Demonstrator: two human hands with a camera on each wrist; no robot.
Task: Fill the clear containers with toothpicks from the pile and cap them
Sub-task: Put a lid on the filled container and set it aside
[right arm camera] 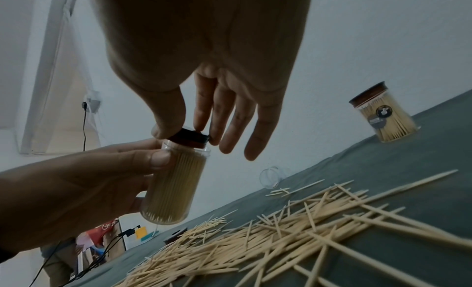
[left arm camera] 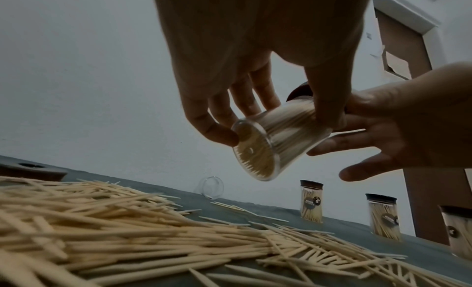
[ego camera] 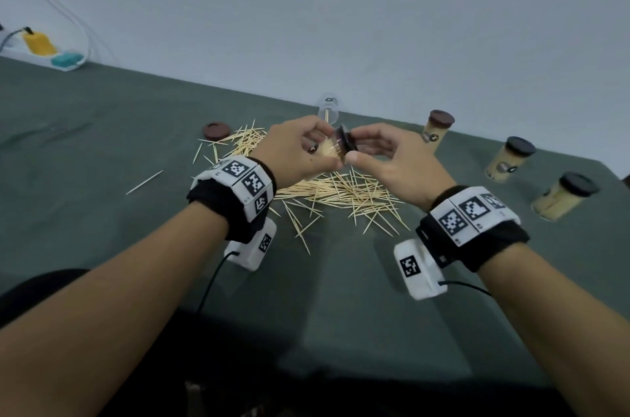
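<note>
My left hand [ego camera: 303, 152] [left arm camera: 255, 101] grips a clear container [ego camera: 327, 152] [left arm camera: 270, 140] [right arm camera: 173, 188] packed with toothpicks, held tilted above the toothpick pile [ego camera: 327, 191] [left arm camera: 127, 230] [right arm camera: 255, 241]. My right hand [ego camera: 375, 154] [right arm camera: 204, 126] pinches a dark brown cap [ego camera: 345, 142] [right arm camera: 190, 140] between thumb and forefinger at the container's mouth; the other fingers are spread. An empty clear container [ego camera: 328, 109] [left arm camera: 210, 187] [right arm camera: 269, 177] lies on its side beyond the pile. A loose brown cap [ego camera: 215, 130] [left arm camera: 30, 170] rests left of the pile.
Three filled, capped containers [ego camera: 438, 130] [ego camera: 509, 159] [ego camera: 562, 196] stand in a row at the right on the dark green table cloth [ego camera: 102, 143]. A power strip with a yellow plug [ego camera: 39, 43] sits at the far left by the wall. One stray toothpick [ego camera: 145, 182] lies left.
</note>
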